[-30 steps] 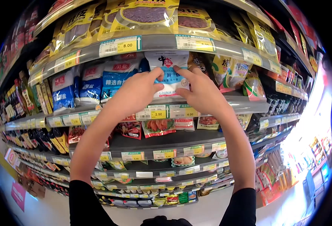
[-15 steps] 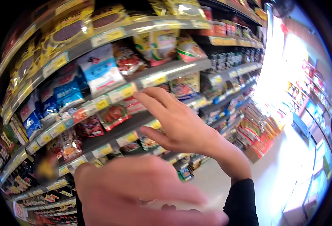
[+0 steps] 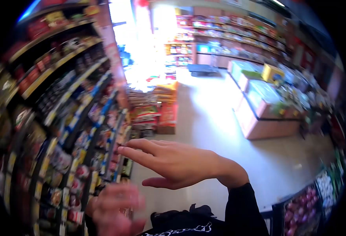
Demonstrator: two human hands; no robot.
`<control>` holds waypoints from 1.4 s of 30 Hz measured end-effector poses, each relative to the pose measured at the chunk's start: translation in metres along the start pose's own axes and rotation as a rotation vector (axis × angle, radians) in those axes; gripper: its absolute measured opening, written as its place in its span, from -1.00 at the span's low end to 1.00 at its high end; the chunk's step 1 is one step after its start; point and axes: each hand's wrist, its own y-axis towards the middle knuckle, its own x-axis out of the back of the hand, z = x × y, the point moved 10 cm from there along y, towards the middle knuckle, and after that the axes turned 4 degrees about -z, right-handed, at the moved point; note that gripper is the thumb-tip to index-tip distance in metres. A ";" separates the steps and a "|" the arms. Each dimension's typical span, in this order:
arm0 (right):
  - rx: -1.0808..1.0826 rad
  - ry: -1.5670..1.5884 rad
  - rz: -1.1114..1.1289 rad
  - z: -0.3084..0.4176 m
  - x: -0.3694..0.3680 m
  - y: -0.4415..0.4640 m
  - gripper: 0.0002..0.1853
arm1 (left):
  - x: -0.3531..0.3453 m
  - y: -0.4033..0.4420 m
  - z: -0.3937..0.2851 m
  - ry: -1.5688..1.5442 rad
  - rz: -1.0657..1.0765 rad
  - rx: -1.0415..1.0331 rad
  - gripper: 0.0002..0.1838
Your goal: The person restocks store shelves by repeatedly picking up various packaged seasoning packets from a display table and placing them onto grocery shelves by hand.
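My right hand (image 3: 178, 163) reaches in from the right with its palm down. Its fingers are stretched out, the thumb is apart from them, and nothing is held. Below and to its left is my left hand (image 3: 116, 206), smeared by motion, so how its fingers are set cannot be made out. No object shows in it. Closest to both hands is the shelving (image 3: 68, 157) on the left, lined with packaged goods. Whether either hand touches it I cannot tell.
Stacked packages (image 3: 145, 112) stand at the end of the shelf beside a bright doorway. On the right, a counter (image 3: 267, 122) carries boxes and bags. Red onions (image 3: 300, 212) fill a bin at lower right. A dark flat platform (image 3: 202, 70) lies farther back on the pale floor (image 3: 198, 114).
My view has swung right, from facing the shelf closely to looking down the aisle. My left hand now appears lower and farther left. The right hand keeps its fingers extended.
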 end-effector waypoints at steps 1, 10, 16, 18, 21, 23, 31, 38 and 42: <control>-0.037 0.004 -0.014 -0.015 0.015 -0.026 -0.22 | -0.040 0.010 0.031 0.068 0.086 0.116 -0.34; -0.583 -0.026 -0.060 -0.183 0.095 -0.281 -0.23 | -0.380 -0.190 0.250 -0.706 -0.051 1.361 -0.47; -0.880 0.161 -0.169 -0.311 0.155 -0.427 -0.22 | -0.562 -0.194 0.298 -0.760 0.353 1.395 -0.59; -1.056 0.189 -0.197 -0.362 0.168 -0.477 -0.22 | -0.620 -0.141 0.322 -0.692 0.471 1.250 -0.57; -1.346 0.009 -0.182 -0.424 0.174 -0.581 -0.20 | -0.718 -0.051 0.343 -0.631 0.597 0.958 -0.53; -1.495 -0.116 -0.169 -0.443 0.185 -0.649 -0.18 | -0.781 0.006 0.346 -0.693 0.670 0.821 -0.52; -1.986 0.139 -0.642 -0.445 0.255 -0.874 -0.13 | -1.003 0.135 0.303 -1.159 0.891 0.581 -0.51; -2.060 -0.077 -0.537 -0.515 0.337 -1.051 -0.13 | -1.213 0.175 0.299 -1.237 0.995 0.638 -0.53; -2.091 -0.137 -0.519 -0.563 0.433 -1.126 -0.18 | -1.298 0.227 0.298 -1.236 1.079 0.694 -0.52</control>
